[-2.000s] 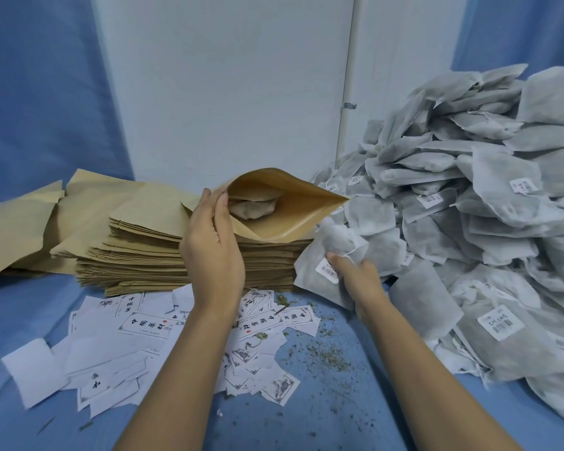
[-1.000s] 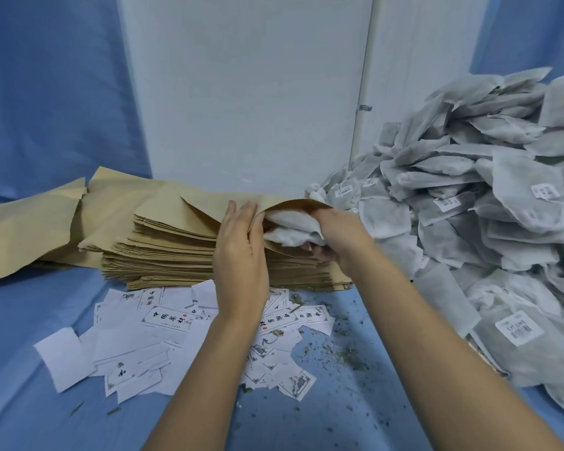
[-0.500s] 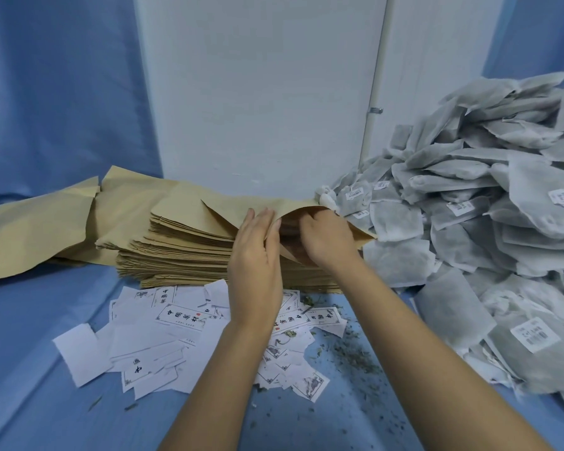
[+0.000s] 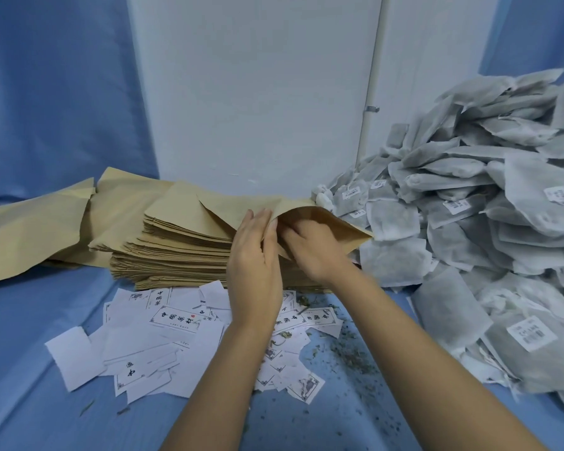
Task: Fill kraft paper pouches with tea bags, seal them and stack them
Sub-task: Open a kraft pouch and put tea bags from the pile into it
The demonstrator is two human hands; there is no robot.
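A kraft paper pouch (image 4: pixel 345 229) lies on top of a thick stack of flat kraft pouches (image 4: pixel 176 252), its mouth facing me. My left hand (image 4: pixel 254 265) holds the pouch's near edge, fingers together and pointing up. My right hand (image 4: pixel 313 249) reaches into the pouch mouth; its fingertips are hidden inside, and whether they grip a tea bag cannot be told. A big heap of grey-white tea bags (image 4: pixel 489 229) with small barcode labels fills the right side.
White printed paper labels (image 4: pixel 173 323) are strewn on the blue cloth in front of the stack. Loose tea crumbs (image 4: pixel 349 349) lie to their right. More kraft sheets (image 4: pixel 30 229) spread out at the far left. A white wall stands behind.
My right hand took a tea bag from the heap, carried it left and pushed it into the pouch. The pouch mouth has sunk lower and the tea bag is no longer visible.
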